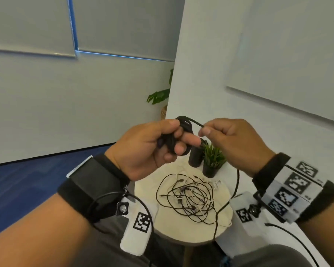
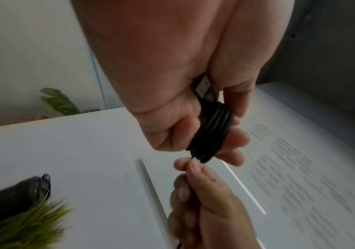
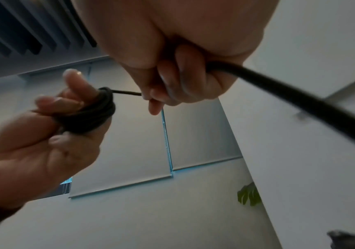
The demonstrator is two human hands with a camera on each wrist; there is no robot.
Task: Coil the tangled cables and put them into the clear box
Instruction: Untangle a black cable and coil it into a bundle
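Observation:
A black cable coil (image 1: 184,126) is wound round the fingers of my left hand (image 1: 148,143), which grips it at chest height above the table. The cable's plug (image 2: 204,87) is tucked against the left palm. My right hand (image 1: 206,131) pinches the strand that leaves the coil (image 3: 89,114). The free cable length (image 3: 300,101) runs out of the right fist and hangs down to the table edge (image 1: 235,189). A tangle of thin black and white cables (image 1: 189,199) lies on the round pale table (image 1: 145,191). A small clear plastic item (image 1: 214,185) sits behind the tangle.
A black cylinder (image 1: 196,157) and a small green plant in a black pot (image 1: 213,162) stand at the table's far edge. A white wall (image 1: 258,74) rises close on the right. Blue floor (image 1: 27,185) lies to the left, and a leafy plant (image 1: 158,97) stands beyond the wall corner.

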